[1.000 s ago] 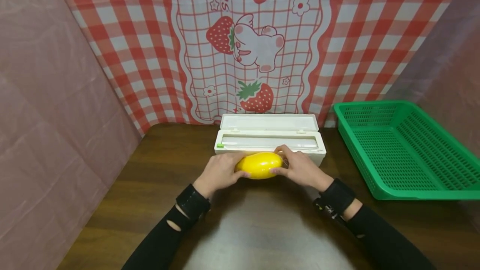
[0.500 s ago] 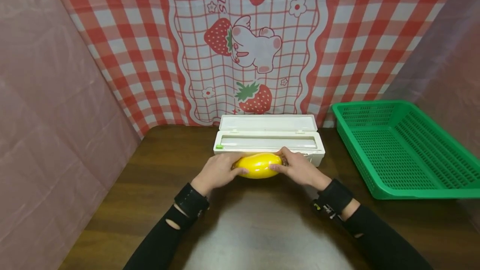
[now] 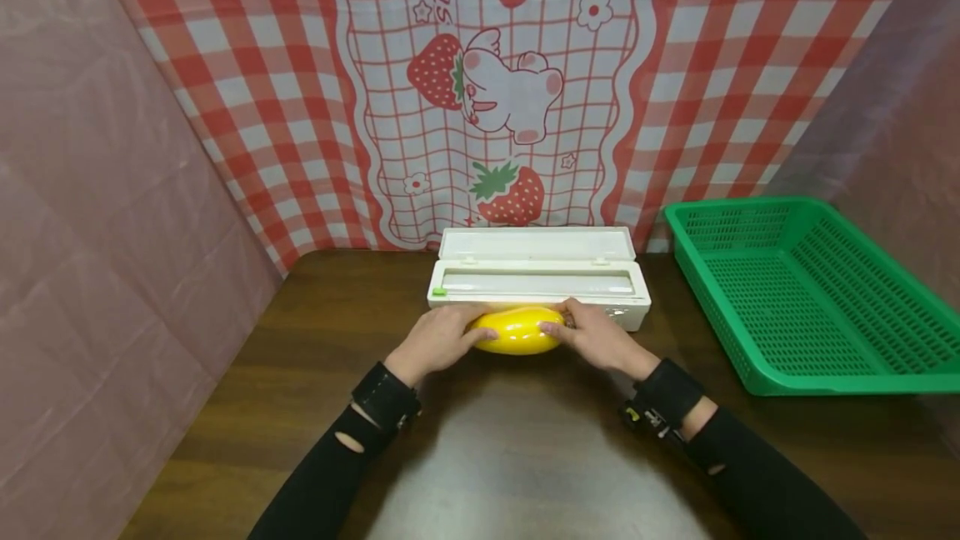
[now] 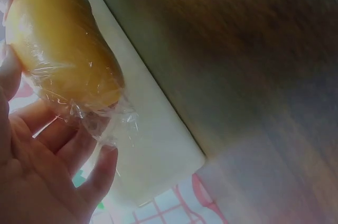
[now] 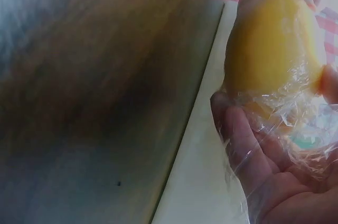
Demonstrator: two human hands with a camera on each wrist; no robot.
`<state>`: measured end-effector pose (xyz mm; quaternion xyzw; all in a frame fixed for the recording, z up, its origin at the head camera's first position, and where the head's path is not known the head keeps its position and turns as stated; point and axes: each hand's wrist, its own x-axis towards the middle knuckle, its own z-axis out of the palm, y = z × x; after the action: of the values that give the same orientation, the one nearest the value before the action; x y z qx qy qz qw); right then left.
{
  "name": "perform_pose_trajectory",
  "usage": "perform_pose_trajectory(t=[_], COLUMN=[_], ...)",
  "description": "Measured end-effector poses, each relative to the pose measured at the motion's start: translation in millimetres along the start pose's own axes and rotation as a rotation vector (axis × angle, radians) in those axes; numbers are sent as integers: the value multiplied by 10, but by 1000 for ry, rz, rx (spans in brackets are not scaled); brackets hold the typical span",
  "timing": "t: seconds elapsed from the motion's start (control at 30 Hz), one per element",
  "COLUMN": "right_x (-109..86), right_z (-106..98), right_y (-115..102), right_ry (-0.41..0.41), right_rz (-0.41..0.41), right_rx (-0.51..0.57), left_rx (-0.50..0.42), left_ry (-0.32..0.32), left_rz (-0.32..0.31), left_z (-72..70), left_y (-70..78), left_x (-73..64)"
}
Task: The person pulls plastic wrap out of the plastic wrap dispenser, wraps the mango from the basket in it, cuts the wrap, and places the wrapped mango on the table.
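Observation:
A shiny yellow mango (image 3: 519, 331) is held level between both hands in the head view, just in front of the cling film dispenser (image 3: 540, 280). Clear cling film (image 4: 92, 115) covers the fruit and bunches at its ends. My left hand (image 3: 437, 340) grips the left end, its thumb on the near side. At the other end my right hand (image 3: 603, 338) does the same, with crumpled film (image 5: 311, 155) gathered at its palm in the right wrist view. The fingers behind the mango are mostly hidden in the head view.
The white dispenser's lid (image 3: 536, 243) stands raised at the back, and a green slider (image 3: 439, 292) sits at its left. A green plastic basket (image 3: 720, 332) stands at the right of the wooden table (image 3: 300, 373). Behind hangs a red-checked strawberry cloth (image 3: 300, 98).
Both hands stay at the mango's ends with only slight shifts. The right fingers have come in closer round the film at the right end. The camera view has shifted a little.

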<state>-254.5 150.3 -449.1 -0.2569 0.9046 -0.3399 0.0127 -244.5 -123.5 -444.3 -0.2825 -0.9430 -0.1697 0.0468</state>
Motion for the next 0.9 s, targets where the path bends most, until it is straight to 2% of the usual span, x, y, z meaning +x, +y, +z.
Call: perform_pose_trajectory(t=[0.3, 0.57, 0.77, 0.9], right_x=[20, -9, 6, 15], right_z=[28, 78, 111, 127], right_y=[-6, -7, 3, 5], right_ry=[-37, -11, 12, 15], right_rz=[24, 75, 92, 117], right_rx=[45, 11, 4, 6], left_rx=[-6, 22, 23, 23], left_ry=[-18, -40, -15, 52], left_rz=[-10, -45, -93, -153], left_z=[32, 88, 113, 142], left_y=[-17, -2, 38, 85], left_x=[57, 77, 90, 84])
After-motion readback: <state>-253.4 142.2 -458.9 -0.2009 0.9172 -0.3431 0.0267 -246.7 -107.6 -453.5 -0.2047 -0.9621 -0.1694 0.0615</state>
